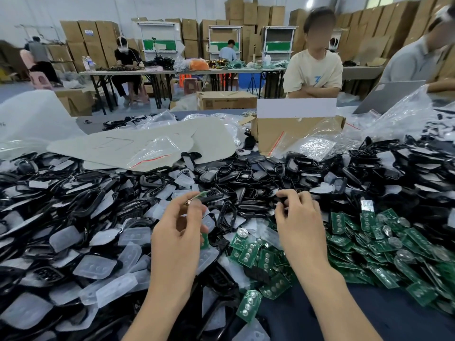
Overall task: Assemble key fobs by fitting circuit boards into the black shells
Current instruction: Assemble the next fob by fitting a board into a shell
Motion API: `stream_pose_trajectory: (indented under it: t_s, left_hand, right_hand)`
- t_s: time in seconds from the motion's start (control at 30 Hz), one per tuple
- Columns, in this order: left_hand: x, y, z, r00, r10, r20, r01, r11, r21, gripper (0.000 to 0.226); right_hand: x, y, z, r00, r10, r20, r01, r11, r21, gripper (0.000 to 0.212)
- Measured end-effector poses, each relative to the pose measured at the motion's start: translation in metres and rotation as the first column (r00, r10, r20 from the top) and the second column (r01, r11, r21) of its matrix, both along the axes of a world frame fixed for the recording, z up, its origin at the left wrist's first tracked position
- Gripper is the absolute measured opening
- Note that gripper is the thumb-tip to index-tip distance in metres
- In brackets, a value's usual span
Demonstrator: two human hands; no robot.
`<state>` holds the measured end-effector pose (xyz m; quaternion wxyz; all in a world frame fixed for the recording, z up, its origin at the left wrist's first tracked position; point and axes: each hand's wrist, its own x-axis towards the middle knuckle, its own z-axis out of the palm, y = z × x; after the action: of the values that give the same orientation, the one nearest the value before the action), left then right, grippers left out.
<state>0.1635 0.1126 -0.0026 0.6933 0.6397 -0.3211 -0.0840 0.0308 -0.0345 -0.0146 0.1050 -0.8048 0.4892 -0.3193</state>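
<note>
A dark tabletop carries everything. On its left lies a deep heap of black shells mixed with translucent button pads, and pale sheets lie behind them. The left hand has its grip pinched on a green circuit board, held just above the shells. The right hand curls its grip round a small black piece; I cannot tell what it is. Behind stands an open cardboard box, its contents hidden, with clear zip bags against it. To the right spread green boards. Beyond, stacked cartons line a warehouse where people sit at folding tables.
</note>
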Motion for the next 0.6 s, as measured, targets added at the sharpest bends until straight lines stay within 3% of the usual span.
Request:
stream_pose_trajectory:
  t_s: [0.2, 0.33, 0.4, 0.47, 0.53, 0.6]
  left_hand:
    - [0.001, 0.0, -0.002, 0.999, -0.015, -0.052, 0.014, 1.0, -0.016, 0.018]
    - [0.002, 0.0, -0.004, 0.996, -0.043, -0.077, 0.041, 0.999, -0.034, 0.019]
    - [0.004, 0.0, -0.006, 0.996, -0.048, -0.076, 0.046, 0.998, -0.033, 0.018]
    - [0.005, -0.001, -0.008, 0.997, -0.045, -0.067, 0.044, 0.999, -0.02, 0.02]
    - [0.006, -0.001, -0.009, 0.997, -0.047, -0.065, 0.046, 0.999, -0.019, 0.024]
    - [0.007, -0.001, -0.008, 0.997, -0.05, -0.066, 0.048, 0.998, -0.028, 0.027]
  right_hand:
    - [-0.004, -0.001, -0.006, 0.962, -0.069, -0.263, 0.082, 0.996, 0.039, 0.041]
    - [-0.004, 0.001, -0.001, 0.968, -0.032, -0.247, 0.043, 0.998, 0.041, 0.04]
    - [-0.003, 0.002, 0.001, 0.996, 0.048, -0.079, -0.046, 0.998, 0.035, 0.032]
    - [0.0, 0.006, 0.007, 0.967, 0.151, 0.206, -0.171, 0.982, 0.082, 0.02]
    - [0.004, 0.011, 0.016, 0.831, 0.159, 0.533, -0.326, 0.916, 0.235, 0.01]
    - [0.007, 0.017, 0.023, 0.621, 0.016, 0.783, -0.511, 0.766, 0.39, 0.022]
